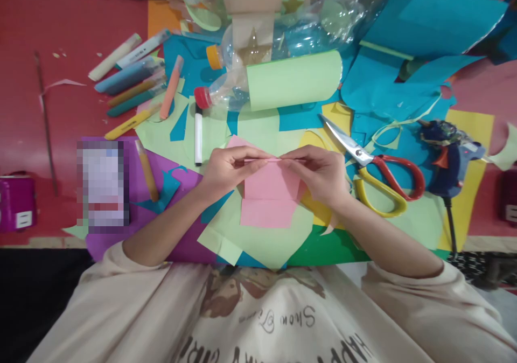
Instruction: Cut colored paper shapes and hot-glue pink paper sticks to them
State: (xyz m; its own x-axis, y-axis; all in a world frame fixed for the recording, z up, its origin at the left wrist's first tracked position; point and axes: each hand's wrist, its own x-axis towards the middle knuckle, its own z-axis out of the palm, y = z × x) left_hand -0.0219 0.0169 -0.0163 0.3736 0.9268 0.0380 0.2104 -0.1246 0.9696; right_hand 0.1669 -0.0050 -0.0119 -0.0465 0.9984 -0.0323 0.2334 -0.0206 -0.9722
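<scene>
The left hand (pixel 228 172) and right hand (pixel 321 174) pinch tight the folded pink paper sheet (pixel 269 204), its crease lying nine-to-three o'clock between them.

Only one cam, head-worn: it looked forward and steeply down from above the near edge of the table (pixel 24 99), close in, left hand (pixel 226 172) and right hand (pixel 319 174) mid-frame, wearer's shirt (pixel 258 320) filling the bottom strip.
</scene>
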